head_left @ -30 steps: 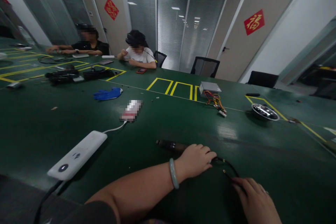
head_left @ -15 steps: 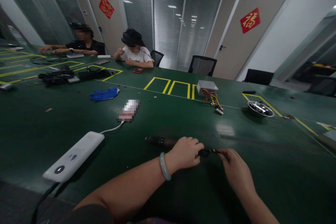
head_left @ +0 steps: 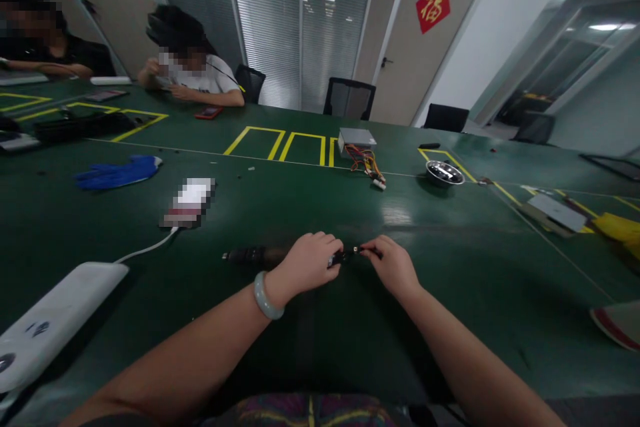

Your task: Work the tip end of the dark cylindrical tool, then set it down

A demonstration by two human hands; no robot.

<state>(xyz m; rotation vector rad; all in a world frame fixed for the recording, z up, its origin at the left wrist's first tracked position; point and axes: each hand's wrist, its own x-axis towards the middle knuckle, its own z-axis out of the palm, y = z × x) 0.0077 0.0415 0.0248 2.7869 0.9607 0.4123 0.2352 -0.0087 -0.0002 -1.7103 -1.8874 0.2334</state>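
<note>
My left hand (head_left: 310, 260), with a pale green bangle (head_left: 264, 287) at the wrist, is closed around a dark rod-shaped tool (head_left: 253, 255) lying on the green table (head_left: 475, 267). The tool's far end sticks out to the left of the fist. My right hand (head_left: 393, 265) pinches the small plug of a thin black cable (head_left: 357, 250) right at the tool's near end. Both hands almost touch, low in the middle of the view.
A white power bank (head_left: 45, 323) with a cable leads to a blurred phone (head_left: 189, 202). A blue glove (head_left: 116, 171), a grey power supply with coloured wires (head_left: 357, 143), a metal bowl (head_left: 444, 173) and yellow tape marks lie further off. Two people sit at the far left.
My right hand has come up from the table's near edge with the cable end and now meets the tool at my left hand. The camera has turned right and nearer.
</note>
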